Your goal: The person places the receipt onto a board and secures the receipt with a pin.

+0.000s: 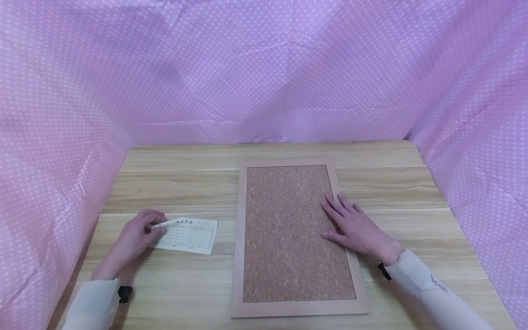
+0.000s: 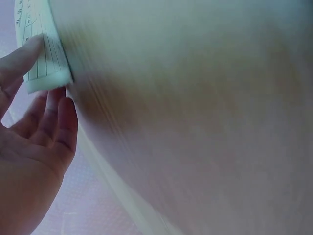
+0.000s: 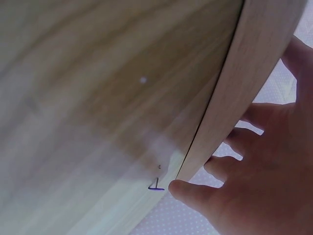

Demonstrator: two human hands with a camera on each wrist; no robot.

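My left hand (image 1: pixel 138 233) pinches the left end of a small printed paper form (image 1: pixel 189 236), with text and a ruled grid on its face. In the left wrist view the thumb lies over the form (image 2: pixel 46 58) and the other fingers are beneath it; its near edge curls up. A framed cork board (image 1: pixel 294 229) lies flat on the table to the right of the form. My right hand (image 1: pixel 356 229) rests across the board's right side, fingers spread and nearly straight, fingertips over the cork. In the right wrist view the fingers stand along the wooden frame (image 3: pixel 220 98).
Beneath everything is a wood-grain table (image 1: pixel 177 183). Pink dotted cloth (image 1: pixel 264 78) hangs at the back and along both sides. A small blue pen mark (image 3: pixel 156 186) shows on the table close to the frame's edge.
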